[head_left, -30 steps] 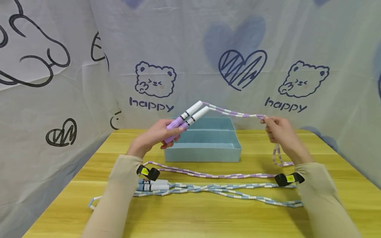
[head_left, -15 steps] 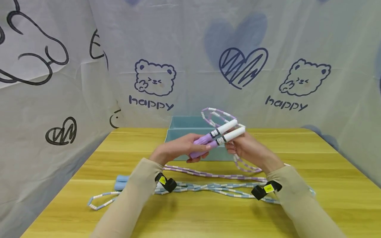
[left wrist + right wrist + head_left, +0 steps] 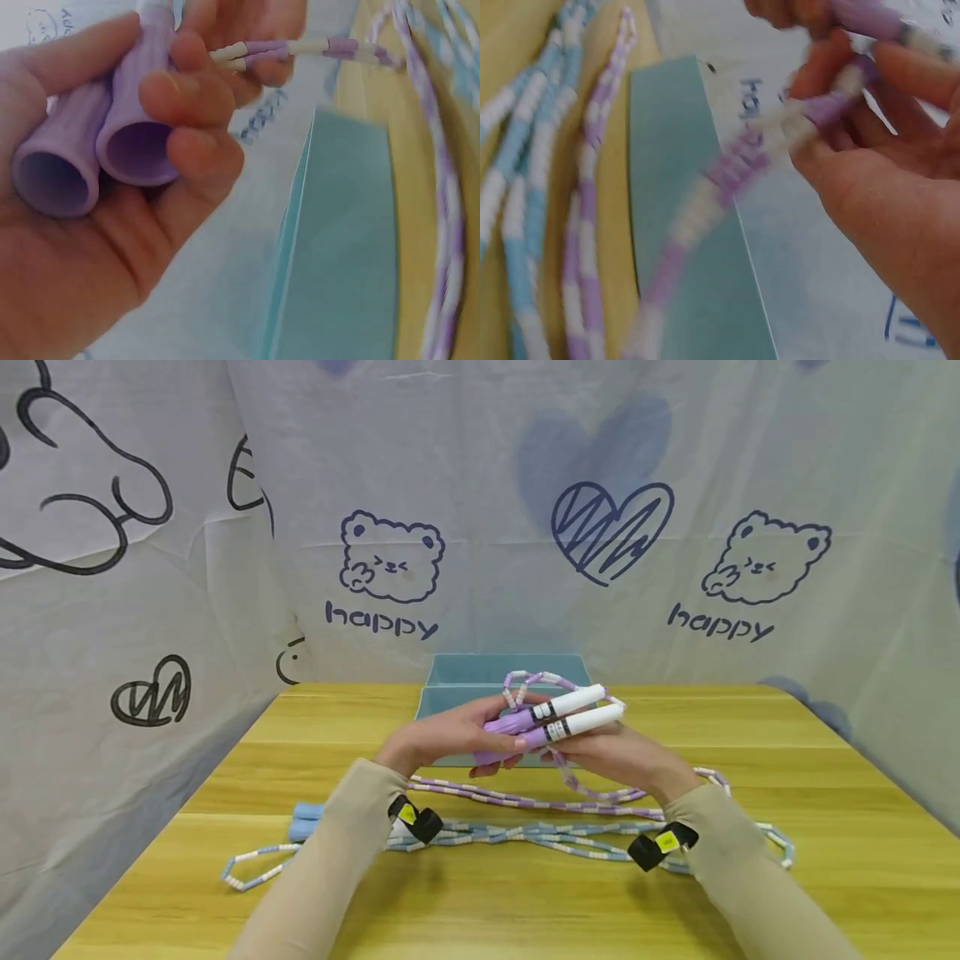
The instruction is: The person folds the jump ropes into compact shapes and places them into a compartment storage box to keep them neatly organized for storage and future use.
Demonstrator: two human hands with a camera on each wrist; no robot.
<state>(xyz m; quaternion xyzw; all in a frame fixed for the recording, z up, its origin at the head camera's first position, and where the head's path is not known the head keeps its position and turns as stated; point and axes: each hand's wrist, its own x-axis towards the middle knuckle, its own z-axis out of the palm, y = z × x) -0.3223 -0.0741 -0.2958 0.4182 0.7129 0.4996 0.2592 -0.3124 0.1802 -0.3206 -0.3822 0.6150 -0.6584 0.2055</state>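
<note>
Twice, cloth (image 3: pixel 480 443) reads "happy"; left fingers (image 3: pixel 187 99) grip labelled handles (image 3: pixel 583 720), right fingers (image 3: pixel 821 64) pinch rope (image 3: pixel 736 166).

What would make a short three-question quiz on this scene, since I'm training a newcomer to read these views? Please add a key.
1. Fill in: the two purple-and-white handles are gripped by the person's ____.
2. True or false: the blue-and-white rope lies on the table, nearer the head camera than the teal box.
3. Multiple choice: what does the right hand hold?
A) a blue handle
B) a purple-and-white rope
C) the rim of the teal box

Key: 1. left hand; 2. true; 3. B
</note>
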